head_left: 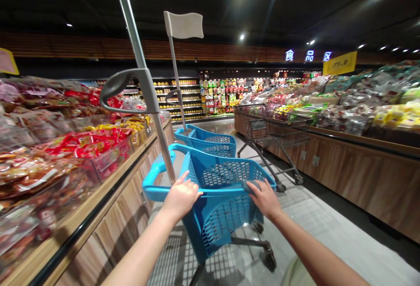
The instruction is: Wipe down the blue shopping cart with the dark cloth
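Observation:
A small blue plastic shopping cart (223, 176) stands in front of me in a store aisle. My left hand (181, 196) lies on its near rim with the fingers curled over the edge. My right hand (264, 197) grips the right end of the same rim. A grey pole (147, 89) with a curved grey handle rises from the cart's left side. The basket looks empty. A second blue cart (210, 139) with a pole and white flag (183, 25) stands just ahead of mine.
A wooden display counter (108, 216) with packaged snacks runs along the left. Another wooden counter (361, 172) with bagged goods runs along the right. A grey metal trolley (272, 132) is parked against it. Stocked shelves (216, 95) close off the far end.

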`<act>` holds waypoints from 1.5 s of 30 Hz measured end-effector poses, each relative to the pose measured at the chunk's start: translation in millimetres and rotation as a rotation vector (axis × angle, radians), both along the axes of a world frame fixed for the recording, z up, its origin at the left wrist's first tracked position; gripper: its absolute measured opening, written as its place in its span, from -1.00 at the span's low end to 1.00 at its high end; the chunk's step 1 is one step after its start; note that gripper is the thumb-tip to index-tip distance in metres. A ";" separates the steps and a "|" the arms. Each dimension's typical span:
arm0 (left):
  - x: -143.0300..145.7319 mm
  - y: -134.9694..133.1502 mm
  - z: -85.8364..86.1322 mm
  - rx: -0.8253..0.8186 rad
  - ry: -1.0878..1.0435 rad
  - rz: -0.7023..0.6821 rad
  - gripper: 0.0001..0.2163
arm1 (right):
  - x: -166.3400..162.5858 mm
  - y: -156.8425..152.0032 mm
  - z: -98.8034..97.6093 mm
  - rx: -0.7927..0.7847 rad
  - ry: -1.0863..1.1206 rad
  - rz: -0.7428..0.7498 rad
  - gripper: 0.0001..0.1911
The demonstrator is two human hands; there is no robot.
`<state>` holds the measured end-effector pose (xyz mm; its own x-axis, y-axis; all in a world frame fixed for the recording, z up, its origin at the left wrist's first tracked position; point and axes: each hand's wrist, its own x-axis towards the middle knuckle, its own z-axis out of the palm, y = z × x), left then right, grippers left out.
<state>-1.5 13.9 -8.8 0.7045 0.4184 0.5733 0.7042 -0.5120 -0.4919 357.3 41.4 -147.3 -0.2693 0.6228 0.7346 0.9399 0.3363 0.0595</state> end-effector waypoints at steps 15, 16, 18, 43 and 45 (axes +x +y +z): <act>9.5 1.4 -1.4 0.012 0.023 0.031 -0.67 | -92.9 -17.7 21.6 -0.016 0.216 0.023 -0.60; 8.3 2.2 -1.4 0.005 0.026 0.035 -0.67 | -111.9 -19.5 25.7 -0.010 0.230 0.033 -0.59; 5.0 3.2 -1.1 -0.009 0.030 0.042 -0.67 | -134.5 -20.6 32.1 0.002 0.228 0.058 -0.57; 20.7 -1.3 -6.5 -0.028 -0.005 0.066 -0.68 | -130.5 -29.9 45.7 -0.076 0.242 0.132 -0.60; 19.9 -0.3 -6.9 -0.039 -0.014 0.075 -0.69 | -141.0 -29.9 50.1 -0.085 0.232 0.169 -0.58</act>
<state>18.3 13.6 -15.7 0.6622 0.4921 0.5651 0.7482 -0.4762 -0.4620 216.3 11.5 -97.2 -0.2059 0.6453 0.7357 0.8554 0.4838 -0.1850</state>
